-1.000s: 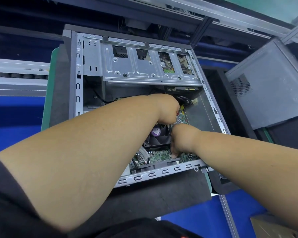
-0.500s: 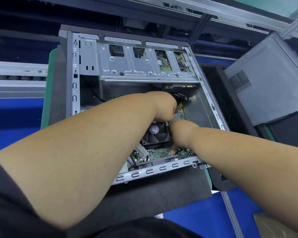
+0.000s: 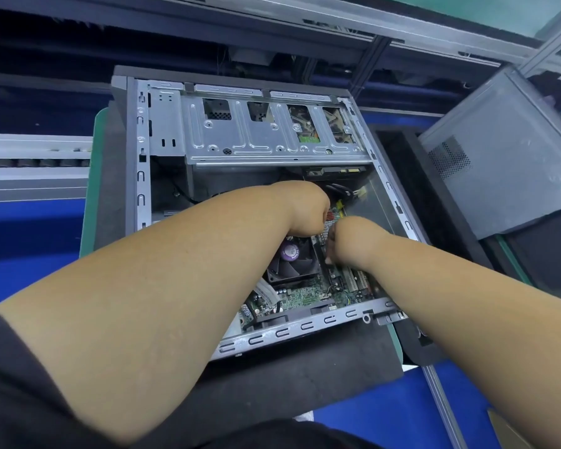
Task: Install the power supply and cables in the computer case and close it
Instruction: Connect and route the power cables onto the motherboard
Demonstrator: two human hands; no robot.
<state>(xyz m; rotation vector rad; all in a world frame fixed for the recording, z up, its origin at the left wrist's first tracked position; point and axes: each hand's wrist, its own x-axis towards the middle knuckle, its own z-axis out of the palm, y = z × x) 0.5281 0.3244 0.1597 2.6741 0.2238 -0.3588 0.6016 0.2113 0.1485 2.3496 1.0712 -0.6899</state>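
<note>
Computer case [image 3: 136, 176] lies open on the counter, both grips inside. Left hand [image 3: 308, 210] and right hand [image 3: 348, 239] are curled over the motherboard [image 3: 305, 294]; what they pinch is hidden. A misaligned connector, forced down, could bend pins beside the fan [image 3: 292, 260].

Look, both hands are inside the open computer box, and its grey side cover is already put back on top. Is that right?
Not quite. The head view shows the grey side cover off, leaning to the right of the computer box. Both the left hand and right hand are inside.
</note>
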